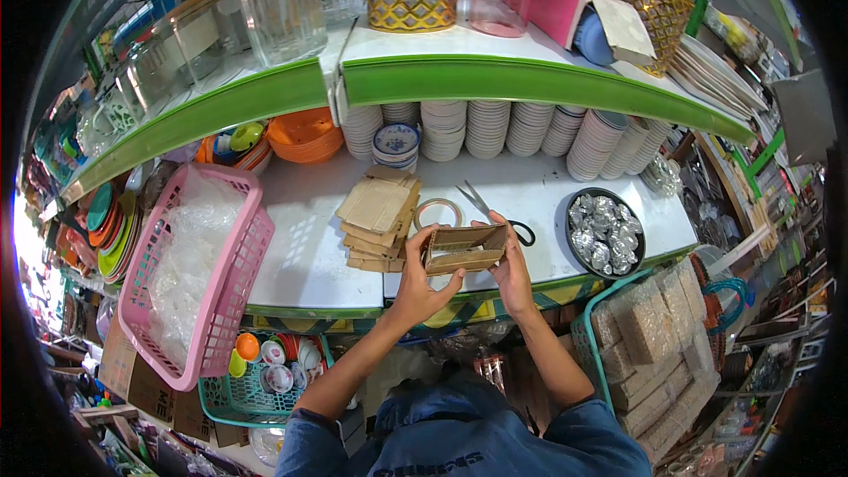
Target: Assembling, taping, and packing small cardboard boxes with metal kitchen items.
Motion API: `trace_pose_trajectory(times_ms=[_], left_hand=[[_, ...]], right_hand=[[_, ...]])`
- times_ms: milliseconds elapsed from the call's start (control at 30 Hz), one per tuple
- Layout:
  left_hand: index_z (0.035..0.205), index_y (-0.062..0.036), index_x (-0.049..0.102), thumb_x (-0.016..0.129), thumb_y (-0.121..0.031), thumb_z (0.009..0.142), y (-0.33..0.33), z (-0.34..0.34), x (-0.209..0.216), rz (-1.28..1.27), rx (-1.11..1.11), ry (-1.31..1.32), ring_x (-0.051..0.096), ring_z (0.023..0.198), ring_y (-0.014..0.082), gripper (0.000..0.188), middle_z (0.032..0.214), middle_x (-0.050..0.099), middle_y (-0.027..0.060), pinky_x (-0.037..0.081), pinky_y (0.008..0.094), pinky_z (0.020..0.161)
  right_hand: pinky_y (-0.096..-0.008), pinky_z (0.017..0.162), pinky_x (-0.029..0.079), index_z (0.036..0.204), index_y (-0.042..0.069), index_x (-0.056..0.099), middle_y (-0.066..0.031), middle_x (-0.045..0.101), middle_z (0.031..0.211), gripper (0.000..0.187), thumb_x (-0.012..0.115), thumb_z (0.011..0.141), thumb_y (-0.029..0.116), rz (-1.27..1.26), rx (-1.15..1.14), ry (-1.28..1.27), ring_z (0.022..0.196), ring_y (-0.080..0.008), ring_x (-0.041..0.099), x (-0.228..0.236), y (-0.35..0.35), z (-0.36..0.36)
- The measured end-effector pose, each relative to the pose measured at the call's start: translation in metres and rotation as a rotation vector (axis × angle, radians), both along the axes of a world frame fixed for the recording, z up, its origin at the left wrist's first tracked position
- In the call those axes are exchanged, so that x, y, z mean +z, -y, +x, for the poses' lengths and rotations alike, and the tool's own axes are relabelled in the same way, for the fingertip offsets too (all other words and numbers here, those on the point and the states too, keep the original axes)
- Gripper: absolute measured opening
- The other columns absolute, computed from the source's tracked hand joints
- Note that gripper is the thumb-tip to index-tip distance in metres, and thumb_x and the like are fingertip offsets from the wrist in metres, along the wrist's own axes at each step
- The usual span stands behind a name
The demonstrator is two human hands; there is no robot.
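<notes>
Between my two hands I hold a small open cardboard box above the front edge of the white shelf. My left hand grips its left end, thumb along the near side. My right hand has hold of the right end. Just behind the box lie scissors with black handles, partly covered by the box and my right hand. A roll of tape rests beside them. Left of it sits a stack of folded cardboard pieces. A black round bowl of silvery foil-like pieces stands to the right.
A pink basket with clear plastic wrap stands left. Stacked white bowls line the back under a green-edged shelf carrying glassware. A teal basket of wrapped blocks is at lower right; another teal basket holds small dishes at lower left.
</notes>
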State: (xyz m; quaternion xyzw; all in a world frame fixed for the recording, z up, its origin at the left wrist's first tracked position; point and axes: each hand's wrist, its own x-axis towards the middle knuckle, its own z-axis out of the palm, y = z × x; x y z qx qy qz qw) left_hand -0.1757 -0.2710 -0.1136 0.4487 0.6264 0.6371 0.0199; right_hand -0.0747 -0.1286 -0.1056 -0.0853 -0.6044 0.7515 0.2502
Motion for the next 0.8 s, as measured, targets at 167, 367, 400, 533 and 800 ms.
trace_pose_trajectory(times_ms=[167,367,400,533,800], left_hand=[[0.143,0.0,0.016,0.075,-0.006,0.079,-0.02,0.004,-0.013,0.024,0.01,-0.076,0.043,0.128,0.0329,0.087,0.138,0.035,0.0242,0.036,0.0428,0.107],[0.145,0.0,0.01,0.064,-0.024,0.089,-0.028,-0.002,-0.032,0.093,-0.118,0.022,0.031,0.135,0.036,0.082,0.142,0.028,0.025,0.024,0.0461,0.113],[0.146,0.0005,0.011,0.054,-0.035,0.093,-0.029,-0.005,-0.034,0.105,-0.127,0.004,0.028,0.137,0.0355,0.077,0.143,0.027,0.0243,0.02,0.0466,0.114],[0.146,0.0001,0.017,0.025,-0.058,0.099,-0.038,-0.01,-0.046,0.145,-0.1,-0.055,0.02,0.141,0.0336,0.075,0.145,0.027,0.0214,0.016,0.0479,0.115],[0.148,-0.0052,0.019,0.012,-0.057,0.101,-0.057,-0.012,-0.046,0.136,-0.1,0.037,0.022,0.142,0.0314,0.071,0.15,0.026,0.0178,0.015,0.044,0.117]], right_hand=[[-0.0417,0.11,0.035,0.15,0.015,0.027,-0.0111,0.039,0.148,0.061,0.027,0.102,0.052,-0.006,0.074,-0.039,0.135,-0.0253,0.041,-0.007,-0.008,0.006],[-0.0478,0.103,0.042,0.153,0.019,0.019,-0.0106,0.023,0.156,0.067,0.027,0.099,0.059,-0.001,0.025,0.016,0.137,-0.0284,0.037,-0.007,-0.012,0.012],[-0.0478,0.103,0.042,0.153,0.019,0.019,-0.0106,0.023,0.156,0.067,0.027,0.099,0.059,-0.001,0.024,0.017,0.137,-0.0284,0.037,-0.006,-0.014,0.012],[-0.0507,0.097,0.048,0.153,0.023,0.014,-0.0121,0.019,0.156,0.074,0.044,0.094,0.057,-0.034,0.1,0.106,0.136,-0.0323,0.037,0.004,-0.023,0.013],[-0.0484,0.098,0.047,0.151,0.019,0.015,-0.0121,0.025,0.149,0.087,0.067,0.082,0.032,-0.093,0.176,0.082,0.13,-0.0319,0.043,0.007,-0.042,0.009]])
